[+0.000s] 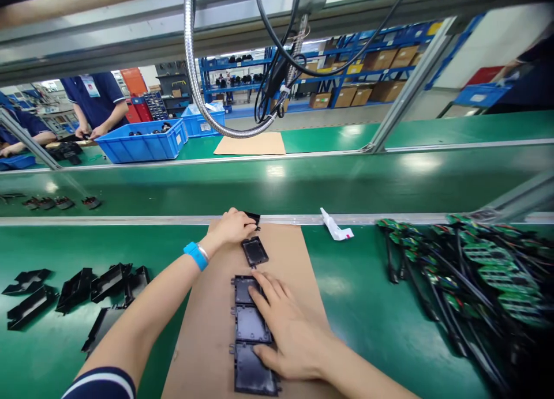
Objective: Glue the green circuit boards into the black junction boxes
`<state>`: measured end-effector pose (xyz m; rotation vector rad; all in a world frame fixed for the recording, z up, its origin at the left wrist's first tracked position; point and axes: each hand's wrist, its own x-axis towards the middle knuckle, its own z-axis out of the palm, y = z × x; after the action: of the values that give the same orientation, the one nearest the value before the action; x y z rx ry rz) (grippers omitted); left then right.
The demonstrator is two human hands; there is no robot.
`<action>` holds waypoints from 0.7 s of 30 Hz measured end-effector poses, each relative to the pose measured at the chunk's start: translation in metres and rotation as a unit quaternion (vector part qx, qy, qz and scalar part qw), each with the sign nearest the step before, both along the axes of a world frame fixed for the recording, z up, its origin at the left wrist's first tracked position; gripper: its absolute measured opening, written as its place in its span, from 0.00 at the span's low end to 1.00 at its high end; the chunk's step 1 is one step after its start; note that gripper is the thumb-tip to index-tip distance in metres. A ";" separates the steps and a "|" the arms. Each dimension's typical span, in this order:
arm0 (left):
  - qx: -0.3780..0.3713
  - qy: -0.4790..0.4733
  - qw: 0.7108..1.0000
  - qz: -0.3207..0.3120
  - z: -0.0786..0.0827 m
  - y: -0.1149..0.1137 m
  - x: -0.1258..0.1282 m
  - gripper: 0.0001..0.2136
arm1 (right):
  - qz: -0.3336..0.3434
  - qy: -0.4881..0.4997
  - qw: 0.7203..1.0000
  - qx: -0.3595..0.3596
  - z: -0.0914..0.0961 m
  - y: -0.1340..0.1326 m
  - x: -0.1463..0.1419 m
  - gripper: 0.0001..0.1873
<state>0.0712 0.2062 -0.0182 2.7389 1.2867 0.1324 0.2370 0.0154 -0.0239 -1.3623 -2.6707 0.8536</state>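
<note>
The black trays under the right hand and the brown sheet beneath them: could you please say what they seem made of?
Black trays: probably moulded plastic, satin to slightly glossy, judging by soft reflections and small side tabs. Brown sheet: likely cardboard, matte, given its plain tan, unreflective surface.

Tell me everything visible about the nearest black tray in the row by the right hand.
The nearest tray is black, plastic-looking, shallow and roughly rectangular, with a low rim, a glossy floor and small tabs at its edges. It lies flat, open side up, on brown cardboard, close against the middle tray. The right hand covers its upper-right part, thumb apparently touching it.
</note>
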 end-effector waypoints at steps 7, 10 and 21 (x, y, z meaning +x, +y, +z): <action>0.005 0.031 0.999 0.010 0.000 -0.005 0.001 0.16 | 0.008 0.035 0.996 0.078 -0.006 0.010 -0.017 0.48; -0.004 0.039 0.999 0.021 0.000 -0.018 -0.023 0.15 | 0.021 0.030 0.996 0.080 -0.008 0.013 -0.004 0.48; -0.003 -0.076 0.997 0.013 -0.004 -0.021 0.018 0.12 | 0.057 0.017 0.995 0.075 -0.006 -0.003 0.019 0.48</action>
<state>0.0895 0.1856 -0.0221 2.6486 1.2801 0.3320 0.2558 0.0127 -0.0297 -1.1639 -2.7445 0.6608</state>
